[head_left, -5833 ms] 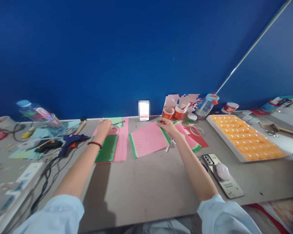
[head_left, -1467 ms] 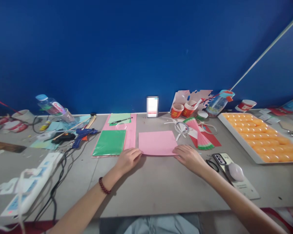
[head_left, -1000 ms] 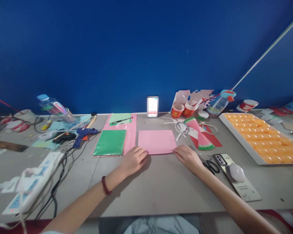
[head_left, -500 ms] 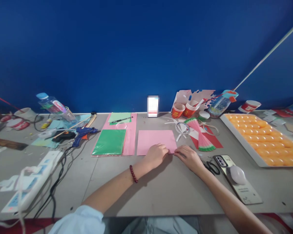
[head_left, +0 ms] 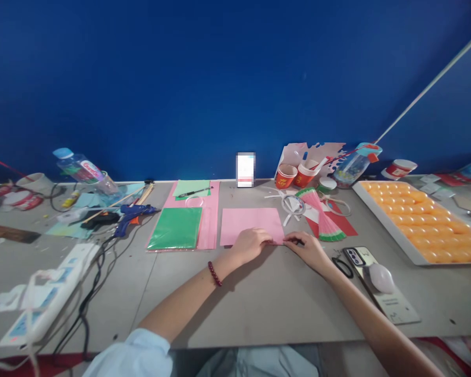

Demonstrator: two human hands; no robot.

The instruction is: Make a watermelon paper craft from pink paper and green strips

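A sheet of pink paper (head_left: 251, 221) lies flat on the table before me, its near edge slightly raised. My left hand (head_left: 253, 245) rests on that near edge, right of its middle, with the fingers curled and closed on the paper. At the near right corner, my right hand (head_left: 304, 248) pinches the same edge between thumb and fingertips. Just beyond it lies a pleated pink paper fan (head_left: 322, 217) with green ends. The exact fold at the fingertips is too small to make out.
To the left are a green paper pack (head_left: 176, 228), a blue glue gun (head_left: 133, 215) and a white power strip (head_left: 55, 298) with cables. Red paper cups (head_left: 286, 177) stand behind. On the right lie a phone (head_left: 394, 306), black-handled scissors (head_left: 342, 267) and a tray of orange balls (head_left: 427, 222).
The near edge of the pink paper has lifted a little. Both hands stay on it, the right hand shifting slightly to the right, at the corner.
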